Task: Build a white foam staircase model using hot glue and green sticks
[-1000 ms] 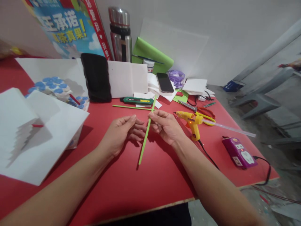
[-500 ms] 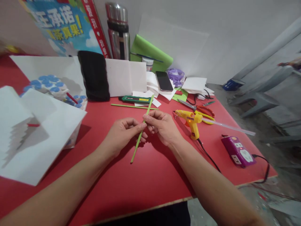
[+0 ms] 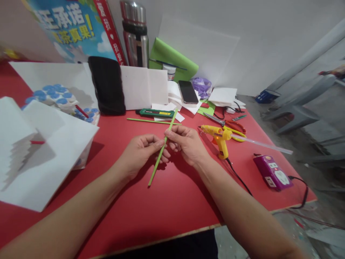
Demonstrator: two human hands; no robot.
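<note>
A thin green strip [image 3: 156, 167] slants over the red table [image 3: 151, 219], pinched near its middle by both hands. My left hand [image 3: 147, 149] grips it between thumb and fingers from the left. From the right, my right hand [image 3: 185, 143] pinches it slightly higher up. Behind the hands, a second green strip [image 3: 142, 120] lies flat just in front of a green utility knife [image 3: 155, 113]. To the right of my right hand rests a yellow glue gun [image 3: 221, 138] with a clear glue stick in its back.
Scissors [image 3: 235, 130] and a purple power socket [image 3: 273, 172] are on the right. Folded white card [image 3: 67, 133] covers the left. Along the back stand a black object [image 3: 107, 86] and a steel flask [image 3: 137, 46], with a phone [image 3: 188, 92] nearby.
The held strip's lower end has shifted slightly left. My left thumb has drawn back a little along the strip; both hands keep their pinch.
</note>
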